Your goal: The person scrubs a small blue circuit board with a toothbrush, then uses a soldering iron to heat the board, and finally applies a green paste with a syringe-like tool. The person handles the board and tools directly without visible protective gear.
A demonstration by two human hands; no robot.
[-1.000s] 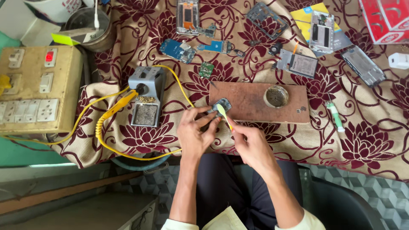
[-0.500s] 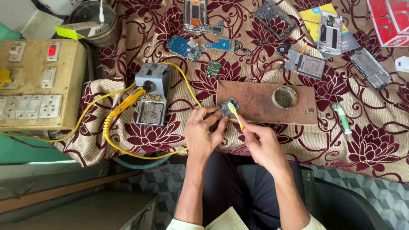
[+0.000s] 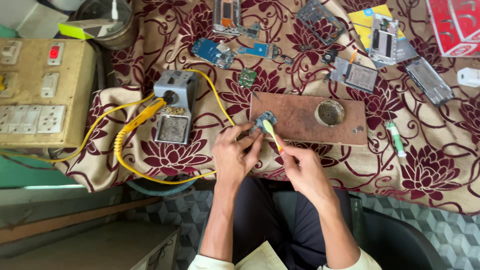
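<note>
Head view shows a small circuit board [image 3: 264, 120] at the left end of a brown wooden board [image 3: 305, 120]. Left hand [image 3: 234, 156] pinches the circuit board's lower edge. Right hand [image 3: 303, 167] pinches a yellow-green tool [image 3: 271, 134], tip on the circuit board. A round tin [image 3: 329, 112] sits on the wooden board; a soldering station [image 3: 174, 105] stands left of it.

phone-repair workbench | soldering station [image 3: 174, 107] | scattered circuit boards [image 3: 214, 52] | switchboard [image 3: 42, 92]
</note>
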